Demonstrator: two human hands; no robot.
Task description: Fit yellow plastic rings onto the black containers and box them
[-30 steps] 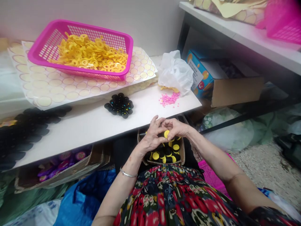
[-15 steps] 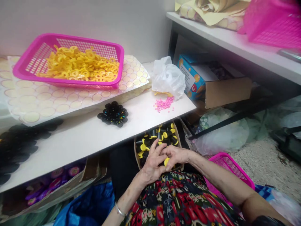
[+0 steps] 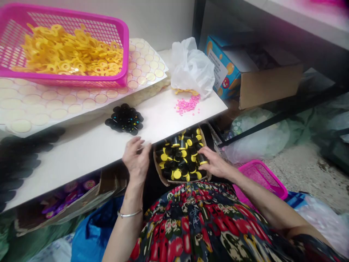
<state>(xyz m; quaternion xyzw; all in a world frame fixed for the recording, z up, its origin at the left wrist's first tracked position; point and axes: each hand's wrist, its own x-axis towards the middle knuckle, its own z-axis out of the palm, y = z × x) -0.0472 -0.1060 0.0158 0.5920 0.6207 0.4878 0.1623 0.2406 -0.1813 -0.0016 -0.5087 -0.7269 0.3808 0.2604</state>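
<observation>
My right hand (image 3: pixel 215 163) grips a small black container with a yellow cap (image 3: pixel 202 159) between thumb and fingers, at the right side of a cardboard box (image 3: pixel 160 174). More black containers with yellow caps (image 3: pixel 177 174) lie jumbled in that box on my lap. Over the table's front edge is my left hand (image 3: pixel 136 157), its fingers bent and parted from the thumb, with nothing visible in it. Just beyond its fingertips lies a heap of shiny black round pieces (image 3: pixel 124 119) with small coloured dots.
A pink basket of yellow ring-shaped pieces (image 3: pixel 73 54) stands on printed circle sheets (image 3: pixel 89 96). Small pink bits (image 3: pixel 187 104) lie beside a white plastic bag (image 3: pixel 192 69). Black pieces (image 3: pixel 24 160) line the left, with an open blue box (image 3: pixel 229 78) at right.
My hands have separated from their position together over the box. The left moved left and up to the table edge; the right moved to the box's right side. The view has shifted.
</observation>
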